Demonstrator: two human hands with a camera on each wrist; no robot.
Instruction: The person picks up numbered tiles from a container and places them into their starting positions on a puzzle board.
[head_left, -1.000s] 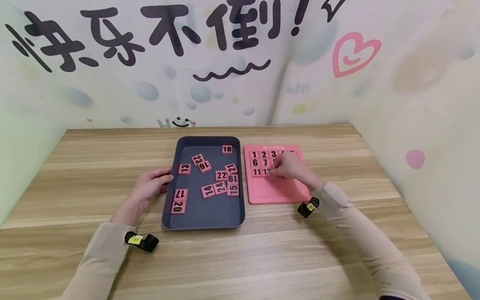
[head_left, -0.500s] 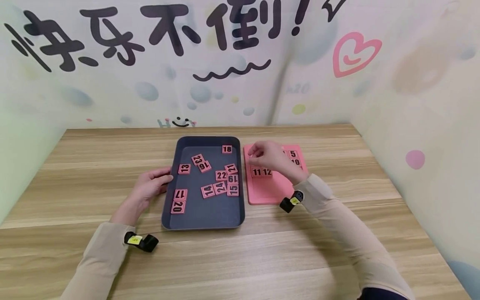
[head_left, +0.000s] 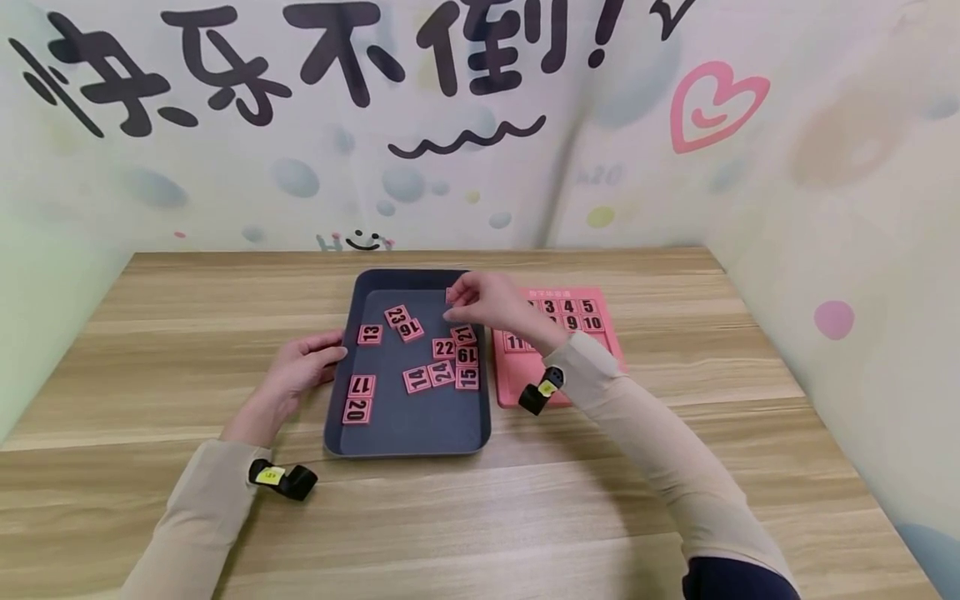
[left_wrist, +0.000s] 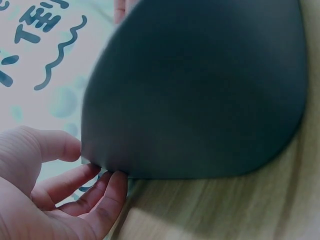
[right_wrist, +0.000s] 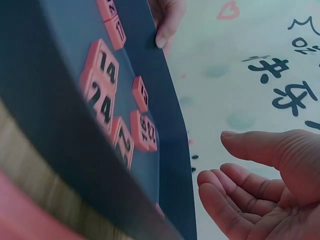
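My left hand (head_left: 303, 367) holds the left rim of a dark grey tray (head_left: 408, 429). In the left wrist view its thumb and fingertips (left_wrist: 118, 182) meet the tray's edge. Over the tray's far right corner is my right hand (head_left: 491, 302), thumb apart from the curved fingers and nothing between them in the right wrist view. A pink number tile (head_left: 449, 295) shows partly behind its fingertips. Several other pink number tiles lie in the tray, among them 13 (head_left: 370, 335), 22 (head_left: 443, 348), 14 (head_left: 417, 380) and 20 (head_left: 357, 411).
Right of the tray lies a pink number board (head_left: 517, 383), with tiles in rows at its top, partly hidden by the right forearm. Both rest on a wooden table (head_left: 420, 525). A printed wall (head_left: 300, 200) rises behind the table's far edge.
My right hand has moved left from the pink board's tiles to above the tray's far right corner. The left hand has stayed at the tray's rim.
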